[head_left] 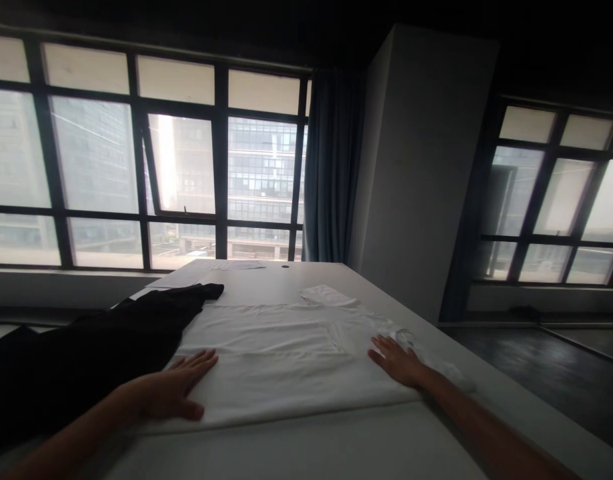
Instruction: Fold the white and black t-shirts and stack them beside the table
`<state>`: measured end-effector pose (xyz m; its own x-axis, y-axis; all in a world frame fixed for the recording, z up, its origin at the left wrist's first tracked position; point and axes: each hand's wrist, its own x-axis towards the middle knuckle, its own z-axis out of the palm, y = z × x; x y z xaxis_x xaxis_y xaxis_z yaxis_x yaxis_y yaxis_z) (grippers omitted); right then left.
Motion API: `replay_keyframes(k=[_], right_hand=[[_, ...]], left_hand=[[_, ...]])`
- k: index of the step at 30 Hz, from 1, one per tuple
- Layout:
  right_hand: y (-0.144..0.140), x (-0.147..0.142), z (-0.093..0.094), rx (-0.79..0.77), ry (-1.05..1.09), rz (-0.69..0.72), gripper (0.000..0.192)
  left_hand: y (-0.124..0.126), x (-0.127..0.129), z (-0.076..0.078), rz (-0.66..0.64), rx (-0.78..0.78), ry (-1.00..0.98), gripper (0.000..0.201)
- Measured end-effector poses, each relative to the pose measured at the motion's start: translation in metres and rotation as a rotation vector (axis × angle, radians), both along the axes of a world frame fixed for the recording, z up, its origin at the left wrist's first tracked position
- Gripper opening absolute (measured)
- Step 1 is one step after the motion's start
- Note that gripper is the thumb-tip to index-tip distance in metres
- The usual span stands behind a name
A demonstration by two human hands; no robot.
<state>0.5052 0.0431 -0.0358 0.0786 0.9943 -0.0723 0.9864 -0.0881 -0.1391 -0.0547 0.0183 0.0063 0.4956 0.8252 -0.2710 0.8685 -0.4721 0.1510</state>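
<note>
A white T-shirt (281, 373) lies spread sideways on the white table, partly folded over, with a sleeve pointing away from me and light creases across it. My left hand (179, 387) rests flat on its left end, fingers stretched and thumb apart. Toward the collar end, my right hand (396, 360) lies palm down on the cloth with its fingers spread. Neither hand grips anything. The fabric around the collar, just beyond my right hand, is bunched and wrinkled.
Dark clothing (96, 353) is heaped along the left side of the white table (266, 440). Papers (236, 265) lie at the far end near a round cable hole (285, 267). Beyond stand windows, a blue curtain (331, 167) and a wide pillar (421, 167).
</note>
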Motion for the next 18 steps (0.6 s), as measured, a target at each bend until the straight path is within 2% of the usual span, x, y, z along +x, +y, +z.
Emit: replay_keyframes(k=[5, 11, 18], right_hand=[[-0.008, 0.007, -0.010, 0.105, -0.028, -0.047, 0.074], [-0.010, 0.013, -0.005, 0.120, -0.058, -0.193, 0.072], [-0.006, 0.029, -0.010, 0.081, -0.067, -0.261, 0.072]], left_hand=[[-0.004, -0.012, -0.011, -0.038, 0.079, -0.039, 0.099], [-0.005, -0.016, -0.021, -0.044, 0.090, -0.025, 0.100], [-0.013, -0.013, -0.014, -0.016, 0.086, -0.036, 0.098]])
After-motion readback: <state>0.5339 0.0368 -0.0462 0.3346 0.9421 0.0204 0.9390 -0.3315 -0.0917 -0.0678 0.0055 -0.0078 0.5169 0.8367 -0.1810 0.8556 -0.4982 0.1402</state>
